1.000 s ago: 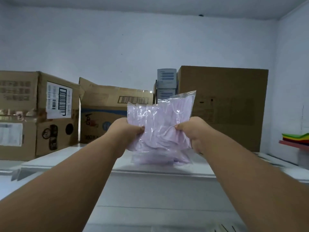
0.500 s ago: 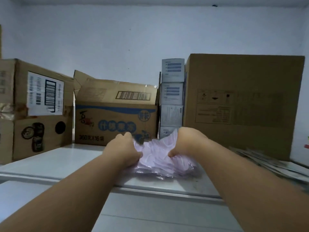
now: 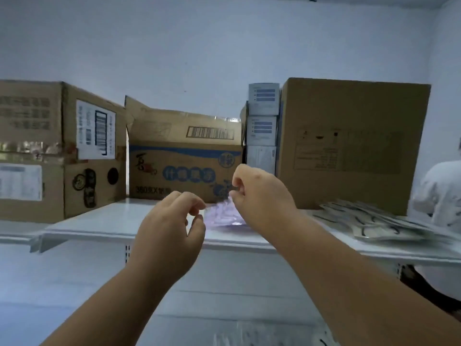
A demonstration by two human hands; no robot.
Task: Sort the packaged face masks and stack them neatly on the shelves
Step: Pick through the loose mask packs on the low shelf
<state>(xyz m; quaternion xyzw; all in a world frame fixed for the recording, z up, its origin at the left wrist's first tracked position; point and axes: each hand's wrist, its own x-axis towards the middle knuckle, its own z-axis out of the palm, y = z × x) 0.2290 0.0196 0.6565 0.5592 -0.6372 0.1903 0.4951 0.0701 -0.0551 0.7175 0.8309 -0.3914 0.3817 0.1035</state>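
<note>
At the left of the frame, taped cardboard boxes (image 3: 62, 151) are sitting on the white shelf (image 3: 104, 221). At centre, the left hand (image 3: 169, 228) is hovering with fingers loosely curled, holding nothing. Just right of it, the pale lilac mask packet (image 3: 222, 216), clear and crinkled, is lying flat on the shelf; half a second ago both hands were pressing it down. The right hand (image 3: 259, 193) is lifting, thumb and fingertips close together near the packet's top edge; whether they are pinching it I cannot tell. At right, flat mask packs (image 3: 374, 221) are lying fanned.
</note>
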